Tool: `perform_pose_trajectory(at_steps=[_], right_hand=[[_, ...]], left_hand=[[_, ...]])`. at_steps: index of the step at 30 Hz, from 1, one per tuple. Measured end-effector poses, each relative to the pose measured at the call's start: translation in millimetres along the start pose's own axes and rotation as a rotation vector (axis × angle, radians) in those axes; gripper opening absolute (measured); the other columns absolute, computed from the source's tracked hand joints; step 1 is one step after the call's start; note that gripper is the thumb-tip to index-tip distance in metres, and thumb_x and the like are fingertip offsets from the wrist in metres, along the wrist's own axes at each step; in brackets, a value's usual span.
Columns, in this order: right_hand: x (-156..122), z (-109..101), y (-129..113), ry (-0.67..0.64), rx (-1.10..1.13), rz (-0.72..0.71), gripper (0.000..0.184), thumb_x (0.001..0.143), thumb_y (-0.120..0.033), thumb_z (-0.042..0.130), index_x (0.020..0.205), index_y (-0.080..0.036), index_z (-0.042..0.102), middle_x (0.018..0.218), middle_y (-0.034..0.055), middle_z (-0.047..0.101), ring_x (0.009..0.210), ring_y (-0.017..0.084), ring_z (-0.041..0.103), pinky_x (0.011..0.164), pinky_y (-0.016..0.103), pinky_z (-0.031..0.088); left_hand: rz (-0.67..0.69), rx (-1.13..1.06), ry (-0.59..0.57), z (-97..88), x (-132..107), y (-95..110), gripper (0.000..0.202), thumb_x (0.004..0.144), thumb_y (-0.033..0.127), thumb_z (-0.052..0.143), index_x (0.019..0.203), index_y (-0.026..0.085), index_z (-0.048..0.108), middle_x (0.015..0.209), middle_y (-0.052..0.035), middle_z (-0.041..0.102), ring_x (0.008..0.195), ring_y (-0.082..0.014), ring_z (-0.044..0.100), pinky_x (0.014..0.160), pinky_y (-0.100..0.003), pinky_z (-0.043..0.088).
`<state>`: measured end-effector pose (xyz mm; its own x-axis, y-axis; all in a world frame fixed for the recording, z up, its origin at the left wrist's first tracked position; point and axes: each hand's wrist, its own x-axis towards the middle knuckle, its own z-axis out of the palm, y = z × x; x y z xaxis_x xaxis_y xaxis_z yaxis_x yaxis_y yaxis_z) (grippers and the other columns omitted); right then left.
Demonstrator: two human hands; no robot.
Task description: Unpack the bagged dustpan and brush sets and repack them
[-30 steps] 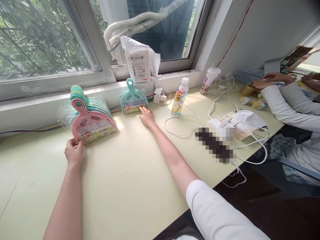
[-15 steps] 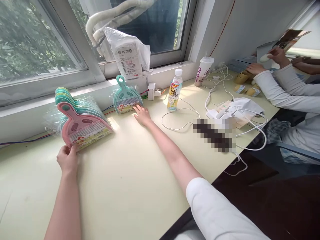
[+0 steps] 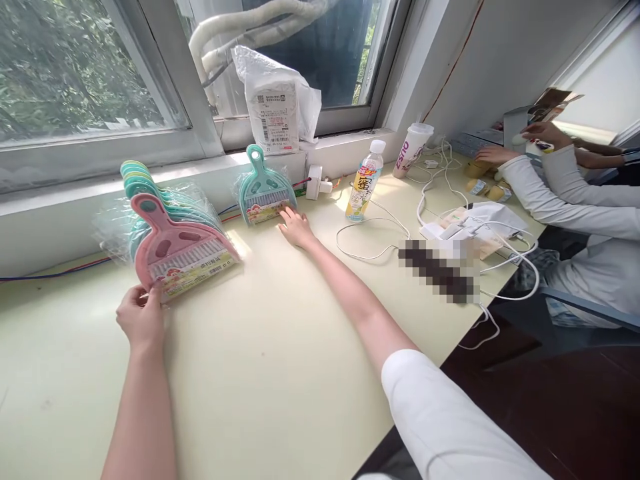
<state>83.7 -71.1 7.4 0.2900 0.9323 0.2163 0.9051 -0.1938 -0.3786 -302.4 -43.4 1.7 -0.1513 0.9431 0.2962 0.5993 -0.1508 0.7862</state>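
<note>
A pink dustpan and brush set (image 3: pixel 183 250) in clear plastic leans at the front of a row of several green and yellow ones (image 3: pixel 137 175), near the wall on the left. My left hand (image 3: pixel 141 317) pinches the lower left corner of the pink set between thumb and fingers. Farther right, a single green dustpan and brush set (image 3: pixel 265 190) stands against the wall below the sill. My right hand (image 3: pixel 297 230) reaches to its lower right part, fingers stretched out and fingertips touching the printed card.
Right of my right hand stand a drink bottle (image 3: pixel 367 183) and a white cup (image 3: pixel 413 150). White cables and a power strip (image 3: pixel 445 232) lie on the table (image 3: pixel 260 400). A wrapped parcel (image 3: pixel 277 117) rests on the sill. At far right, a co-worker's hands (image 3: pixel 500 157) handle items.
The view has shifted slightly, so the scene sits farther right. Both my hands keep their places at the dustpan sets. The co-worker's hands have moved a little.
</note>
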Motion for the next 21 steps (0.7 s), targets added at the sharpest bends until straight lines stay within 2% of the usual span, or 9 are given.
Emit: perform_pose_trajectory(at_steps=[3, 5, 9, 14, 18, 21], right_hand=[[1, -1, 0, 0.005, 0.011, 0.000, 0.054, 0.096, -0.033, 0.036, 0.150, -0.024, 0.032, 0.162, 0.0025, 0.020, 0.148, 0.026, 0.022, 0.119, 0.058, 0.016], [1, -2, 1, 0.008, 0.028, 0.006, 0.056, 0.096, -0.034, 0.037, 0.151, -0.024, 0.029, 0.163, 0.0020, 0.018, 0.148, 0.025, 0.020, 0.119, 0.056, 0.015], [3, -4, 6, 0.021, 0.080, 0.029, 0.062, 0.093, -0.035, 0.040, 0.152, -0.019, 0.025, 0.164, 0.0027, 0.012, 0.149, 0.023, 0.020, 0.120, 0.049, 0.019], [6, -1, 9, 0.056, 0.096, 0.042, 0.060, 0.093, -0.034, 0.040, 0.150, -0.019, 0.028, 0.164, 0.0050, 0.014, 0.148, 0.021, 0.022, 0.120, 0.047, 0.019], [7, -2, 9, 0.075, 0.097, 0.058, 0.058, 0.093, -0.029, 0.040, 0.149, -0.020, 0.030, 0.162, 0.0069, 0.021, 0.148, 0.018, 0.023, 0.119, 0.045, 0.021], [5, -6, 7, 0.080, 0.107, 0.057, 0.057, 0.092, -0.026, 0.040, 0.148, -0.020, 0.032, 0.162, 0.0069, 0.022, 0.147, 0.019, 0.025, 0.119, 0.045, 0.021]], left_hand=[[-0.023, -0.074, 0.065, -1.1, -7, 8, 0.050, 0.073, 0.043, 0.065, 0.114, 0.016, 0.061, 0.103, -0.0059, 0.067, 0.073, -0.0158, 0.057, 0.062, -0.026, 0.045], [-0.016, -0.084, 0.081, -1.6, -8, 11, 0.054, 0.071, 0.041, 0.067, 0.118, 0.017, 0.058, 0.108, -0.0063, 0.066, 0.073, -0.0150, 0.057, 0.061, -0.026, 0.045], [-0.072, -0.099, 0.071, -0.5, -2, 10, 0.045, 0.072, 0.039, 0.067, 0.109, 0.016, 0.060, 0.099, -0.0051, 0.066, 0.069, -0.0135, 0.053, 0.056, -0.024, 0.043], [-0.109, -0.147, 0.046, 1.5, -2, 7, 0.039, 0.072, 0.039, 0.068, 0.103, 0.016, 0.063, 0.090, -0.0028, 0.064, 0.070, -0.0138, 0.055, 0.056, -0.023, 0.045], [-0.135, -0.053, 0.099, -3.0, -30, 12, 0.039, 0.073, 0.040, 0.067, 0.104, 0.018, 0.064, 0.095, -0.0041, 0.067, 0.071, -0.0149, 0.058, 0.060, -0.026, 0.047], [-0.164, -0.131, 0.183, -7.8, -58, 22, 0.048, 0.072, 0.039, 0.067, 0.115, 0.019, 0.061, 0.111, -0.0064, 0.067, 0.070, -0.0136, 0.057, 0.059, -0.025, 0.047]])
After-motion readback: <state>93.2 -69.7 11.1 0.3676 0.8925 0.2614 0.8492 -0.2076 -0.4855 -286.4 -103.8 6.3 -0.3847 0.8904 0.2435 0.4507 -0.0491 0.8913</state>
